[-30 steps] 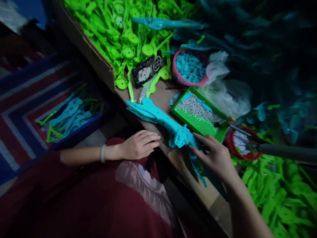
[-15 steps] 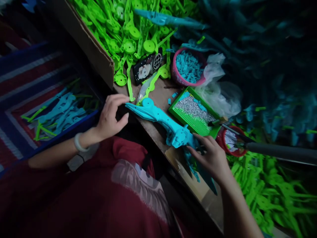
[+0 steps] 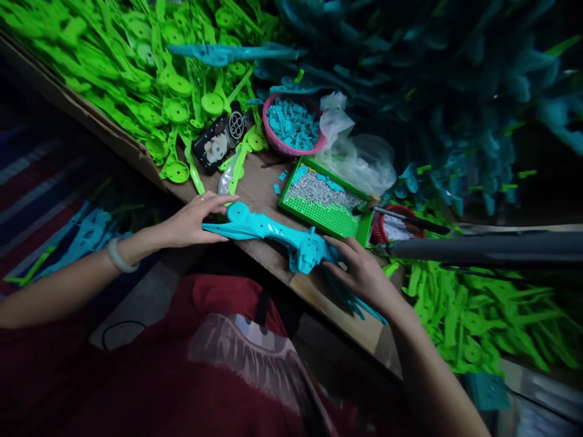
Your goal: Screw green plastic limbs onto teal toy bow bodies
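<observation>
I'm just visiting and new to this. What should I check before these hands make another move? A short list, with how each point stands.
1. Left hand at the left end of the long turquoise plastic part: ok, fingers and thumb on either side.
2. Right hand at the opposite end: ok, fingers against it.
3. Tightness of the right hand's grip: cannot tell, partly hidden.
4. Small silvery pieces inside the green perforated plastic tray: ok.
5. Brown worktop free of loose bits: not ok, small turquoise chips lie beside the tray.
</observation>
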The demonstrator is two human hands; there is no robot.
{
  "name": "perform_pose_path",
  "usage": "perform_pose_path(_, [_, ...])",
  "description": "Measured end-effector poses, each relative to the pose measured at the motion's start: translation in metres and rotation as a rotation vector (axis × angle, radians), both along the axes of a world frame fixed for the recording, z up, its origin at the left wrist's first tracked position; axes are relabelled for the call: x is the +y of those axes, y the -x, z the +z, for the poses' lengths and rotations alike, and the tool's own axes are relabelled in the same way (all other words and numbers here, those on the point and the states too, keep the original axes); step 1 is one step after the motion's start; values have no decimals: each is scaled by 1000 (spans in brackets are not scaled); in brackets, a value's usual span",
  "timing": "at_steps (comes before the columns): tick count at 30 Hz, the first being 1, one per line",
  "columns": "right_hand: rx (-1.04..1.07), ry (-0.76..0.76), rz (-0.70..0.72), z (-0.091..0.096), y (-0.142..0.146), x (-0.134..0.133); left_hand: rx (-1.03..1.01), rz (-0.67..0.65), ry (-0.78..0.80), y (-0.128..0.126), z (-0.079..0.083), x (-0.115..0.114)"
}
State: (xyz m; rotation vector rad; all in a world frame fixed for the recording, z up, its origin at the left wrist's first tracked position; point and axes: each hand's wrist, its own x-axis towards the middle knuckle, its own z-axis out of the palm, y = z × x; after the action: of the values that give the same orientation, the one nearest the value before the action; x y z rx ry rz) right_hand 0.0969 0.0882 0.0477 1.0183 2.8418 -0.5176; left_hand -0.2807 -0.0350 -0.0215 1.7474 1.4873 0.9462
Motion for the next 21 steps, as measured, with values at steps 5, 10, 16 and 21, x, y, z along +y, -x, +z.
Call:
perform_pose_path(5, [-17,11,-29,-2,1,1,17,122,-138,-6,-9,-5])
perform_pose_path(10, [-53,54,-74,3,10,-2,67,236,-267,-7,-16,-17])
perform_pose_path(16, [-39,170,-74,2,8,17,-36,277,-11,-12,-7,-19])
perform_pose_path(21, [-2,181,-78,0,6,22,-79,313,-41,-22,-2,-16])
